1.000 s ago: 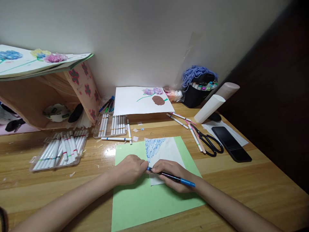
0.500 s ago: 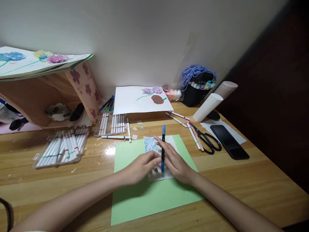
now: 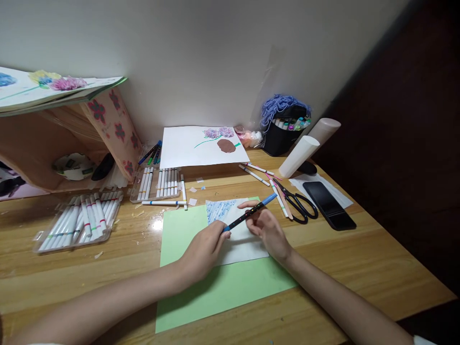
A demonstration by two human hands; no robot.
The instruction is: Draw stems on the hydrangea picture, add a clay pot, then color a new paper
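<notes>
A dark marker [image 3: 244, 216] with blue ends slants up to the right above the papers. My left hand [image 3: 206, 247] pinches its lower left end. Near its upper right part is my right hand [image 3: 268, 230], fingers curved and apart beneath and beside the marker; whether they touch it is hard to tell. Under both hands lies a white tissue-like sheet [image 3: 239, 249], its upper left part covered with blue strokes. That sheet rests on a larger green paper [image 3: 201, 306].
Scissors [image 3: 300, 206], loose markers and a phone [image 3: 328, 205] lie to the right. Marker cases [image 3: 77, 223] stand left. Behind are a flower drawing [image 3: 187, 148], a black pen holder [image 3: 282, 139] and a white tube [image 3: 299, 157].
The marker has tipped from upright to a slant, and my left hand now grips its lower end. My right hand has turned, its fingers curling. The view has shifted slightly right.
</notes>
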